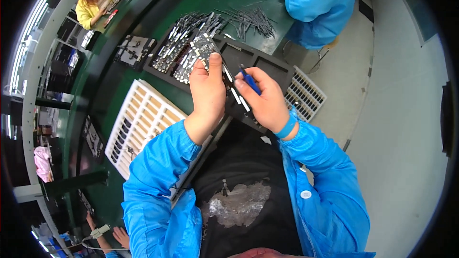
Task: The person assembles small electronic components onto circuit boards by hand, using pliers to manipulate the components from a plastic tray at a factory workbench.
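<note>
Looks like you're mid-job: left hand (pixel 208 85) gripping a board panel (pixel 202 48), right hand (pixel 270 99) pinching a blue tool (pixel 251 83), plenty of small parts (pixel 167 51) seemingly left in the far tray (pixel 273 68).

Green bench (pixel 205 2), black tray (pixel 234 57), dark strips (pixel 251 21), white slotted tray (pixel 159 97)

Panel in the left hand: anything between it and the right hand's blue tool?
Nothing visible stands between the right hand, with its blue tool, and the panel. The left hand covers part of the panel in this view.
</note>
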The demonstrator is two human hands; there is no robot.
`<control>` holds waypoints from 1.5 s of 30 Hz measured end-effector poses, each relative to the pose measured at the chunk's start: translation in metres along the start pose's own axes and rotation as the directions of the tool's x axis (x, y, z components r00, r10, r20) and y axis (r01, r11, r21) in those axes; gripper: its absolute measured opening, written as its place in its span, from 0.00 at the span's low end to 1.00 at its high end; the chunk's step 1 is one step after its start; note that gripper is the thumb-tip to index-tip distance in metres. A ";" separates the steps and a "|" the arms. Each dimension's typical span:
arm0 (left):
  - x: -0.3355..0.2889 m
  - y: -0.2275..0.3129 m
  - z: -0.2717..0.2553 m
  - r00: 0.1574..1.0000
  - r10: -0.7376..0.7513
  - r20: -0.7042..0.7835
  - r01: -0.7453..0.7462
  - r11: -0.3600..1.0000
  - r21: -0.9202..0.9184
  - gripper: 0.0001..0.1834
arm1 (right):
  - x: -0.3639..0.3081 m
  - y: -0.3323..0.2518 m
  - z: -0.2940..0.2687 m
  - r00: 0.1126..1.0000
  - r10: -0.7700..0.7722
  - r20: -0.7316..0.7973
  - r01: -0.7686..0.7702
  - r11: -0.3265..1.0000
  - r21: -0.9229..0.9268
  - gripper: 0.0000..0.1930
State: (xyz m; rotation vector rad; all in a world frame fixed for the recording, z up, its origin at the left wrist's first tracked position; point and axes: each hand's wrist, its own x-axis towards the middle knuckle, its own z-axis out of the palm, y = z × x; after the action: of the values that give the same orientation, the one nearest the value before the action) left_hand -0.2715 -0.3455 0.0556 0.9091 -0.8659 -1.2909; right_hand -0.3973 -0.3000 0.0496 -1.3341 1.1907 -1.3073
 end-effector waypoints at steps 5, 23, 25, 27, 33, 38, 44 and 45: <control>0.018 0.003 -0.007 0.979 0.201 -0.007 -0.200 0.977 0.071 0.11 | -0.016 0.018 -0.008 0.998 -0.057 0.026 0.061 0.979 -0.194 0.13; 0.019 -0.002 -0.005 0.915 0.383 0.123 -0.402 0.881 0.248 0.15 | -0.024 0.006 -0.010 0.981 -0.165 0.104 0.195 0.824 -0.531 0.24; 0.017 0.000 -0.002 0.906 0.412 0.103 -0.423 0.855 0.302 0.14 | -0.024 0.007 -0.010 0.979 -0.177 0.102 0.204 0.804 -0.558 0.25; 0.016 -0.001 -0.002 0.912 0.400 0.094 -0.410 0.870 0.275 0.13 | -0.024 0.008 -0.009 0.979 -0.179 0.097 0.202 0.795 -0.572 0.25; 0.017 -0.007 -0.001 0.900 0.424 0.097 -0.434 0.864 0.256 0.13 | -0.023 0.006 -0.009 0.977 -0.179 0.112 0.209 0.741 -0.638 0.26; 0.015 -0.006 -0.001 0.901 0.420 0.108 -0.434 0.863 0.259 0.13 | -0.023 0.002 -0.010 0.977 -0.172 0.127 0.212 0.687 -0.695 0.27; 0.018 -0.015 -0.010 0.891 0.445 0.093 -0.453 0.852 0.264 0.13 | -0.023 0.001 -0.010 0.976 -0.160 0.148 0.218 0.678 -0.703 0.27; 0.019 -0.016 -0.010 0.898 0.432 0.080 -0.438 0.867 0.238 0.13 | -0.023 0.001 -0.010 0.975 -0.170 0.145 0.223 0.675 -0.703 0.27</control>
State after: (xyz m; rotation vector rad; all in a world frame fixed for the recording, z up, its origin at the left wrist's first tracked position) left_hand -0.2672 -0.3643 0.0377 0.8305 -1.1961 -0.8112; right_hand -0.4071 -0.2769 0.0456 -2.1038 1.6350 -0.9317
